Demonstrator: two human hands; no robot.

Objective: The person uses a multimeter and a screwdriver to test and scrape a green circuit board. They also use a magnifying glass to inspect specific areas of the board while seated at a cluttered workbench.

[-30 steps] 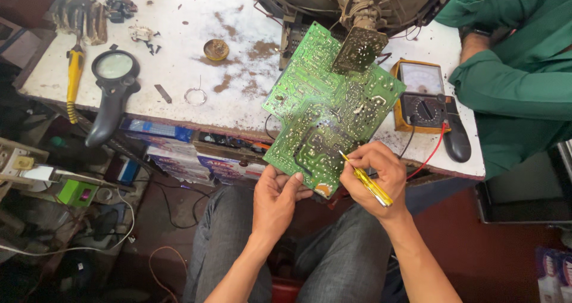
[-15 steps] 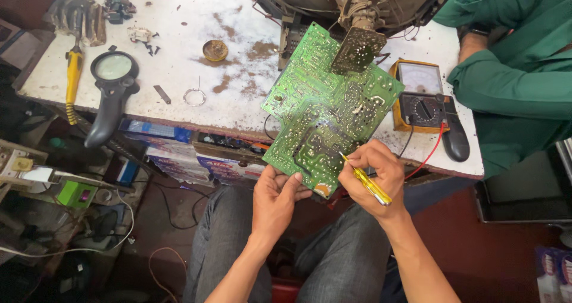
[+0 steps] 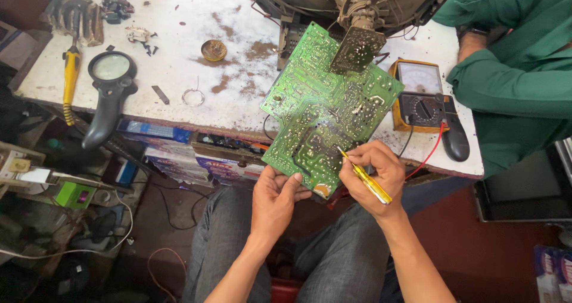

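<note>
Right hand (image 3: 372,175) pinches slim yellow probe (image 3: 364,176), tip angled far-left onto green circuit board (image 3: 325,109); left hand (image 3: 275,199) grips its near edge.

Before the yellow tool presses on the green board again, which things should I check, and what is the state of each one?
1. Left hand grips the lower edge of the green circuit board: ok.
2. Right hand holds the yellow tool like a pen: ok.
3. Tool tip rests on the board: ok.
4. Which solder point it touches: cannot tell.
5. Meter stays apart from the hands: ok.
6. Board powered off: cannot tell.
</note>
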